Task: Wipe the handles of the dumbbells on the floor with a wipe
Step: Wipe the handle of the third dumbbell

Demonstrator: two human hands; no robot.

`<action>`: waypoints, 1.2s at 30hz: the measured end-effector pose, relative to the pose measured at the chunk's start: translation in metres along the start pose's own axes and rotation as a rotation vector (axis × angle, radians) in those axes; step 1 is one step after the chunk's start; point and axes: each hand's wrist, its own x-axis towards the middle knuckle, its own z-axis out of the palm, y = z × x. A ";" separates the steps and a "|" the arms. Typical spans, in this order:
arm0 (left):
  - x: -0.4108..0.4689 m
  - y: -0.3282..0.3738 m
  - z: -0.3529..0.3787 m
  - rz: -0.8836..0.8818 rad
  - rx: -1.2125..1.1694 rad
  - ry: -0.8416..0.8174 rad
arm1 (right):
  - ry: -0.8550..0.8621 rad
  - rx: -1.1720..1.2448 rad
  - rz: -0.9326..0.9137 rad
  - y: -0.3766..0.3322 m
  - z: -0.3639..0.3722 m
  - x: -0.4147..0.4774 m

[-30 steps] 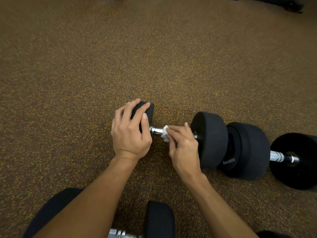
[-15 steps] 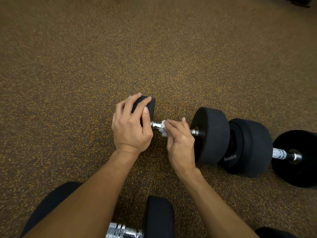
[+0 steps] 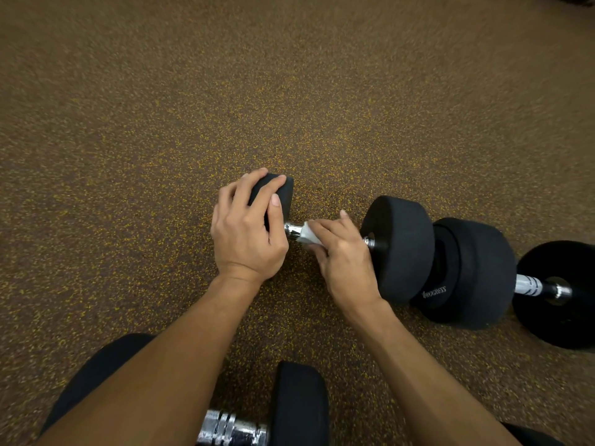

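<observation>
The wipe [image 3: 308,237] has barely shifted along the chrome handle [image 3: 293,228] since a second ago, and the fingers [image 3: 325,227] of the right hand [image 3: 346,257] stay curled around both. The left hand [image 3: 248,235] grips the left head of the dumbbell [image 3: 399,246], which lies on the speckled floor [image 3: 161,156]. A second dumbbell [image 3: 473,275] lies just beside its right head.

Three dumbbells lie on the floor [image 3: 289,91]. The middle dumbbell [image 3: 402,246] lies sideways in front of the person. The left hand [image 3: 248,233] holds its left end from above. The right hand [image 3: 344,262] holds a wipe [image 3: 307,235] on the handle [image 3: 293,228], between the two ends. The right dumbbell [image 3: 476,272] lies just to the right, and their ends seem to touch. The near dumbbell [image 3: 299,403] lies closest to the person, partly under the left arm.
</observation>
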 end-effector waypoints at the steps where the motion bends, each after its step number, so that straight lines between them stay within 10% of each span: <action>1: 0.000 0.000 0.000 -0.002 0.000 0.000 | -0.001 -0.008 0.016 0.001 -0.001 -0.001; 36: -0.002 0.000 -0.001 0.005 0.008 0.000 | -0.114 -0.163 -0.002 -0.006 0.021 0.002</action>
